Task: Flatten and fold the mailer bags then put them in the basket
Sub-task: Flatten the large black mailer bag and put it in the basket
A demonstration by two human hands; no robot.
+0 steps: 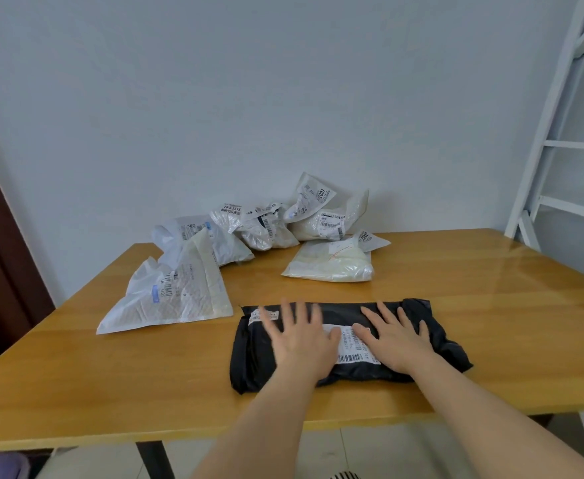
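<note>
Pale walls back a wooden table [456,323], on whose near edge a black mailer bag [345,344] is laid flat. It is pressed down by the left hand [300,340] and right hand [396,340], both palm-down with fingers spread straight and nothing gripped, a white shipping label [351,344] seen between them. Beyond the fingertips, crumpled white mailer bags [266,229] are heaped, with one padded mailer [173,299] beyond and left of the left hand.

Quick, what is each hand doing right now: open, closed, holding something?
Left hand: open, fingers spread flat on the black mailer, holding nothing.
Right hand: open, fingers spread flat on the same mailer, holding nothing.
</note>
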